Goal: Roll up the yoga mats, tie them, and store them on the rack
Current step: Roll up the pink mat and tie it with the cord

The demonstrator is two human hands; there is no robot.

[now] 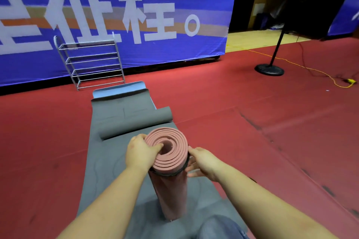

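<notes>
Standing on end on the flat grey mat [101,170], the pink rolled mat [168,153], likely light, springy foam, is gripped at its top by the left hand [138,154], thumb in the core, while the right hand [202,161] works a dark band [171,174] round it with fingers loosely curled; beyond lie the grey rolled mat [134,124] and the rack [91,62].

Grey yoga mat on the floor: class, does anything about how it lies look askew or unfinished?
Yes. The grey yoga mat is only part rolled: its roll lies slanted across the flat length, not square to its edges, and its far end curls up near the rack.
</notes>
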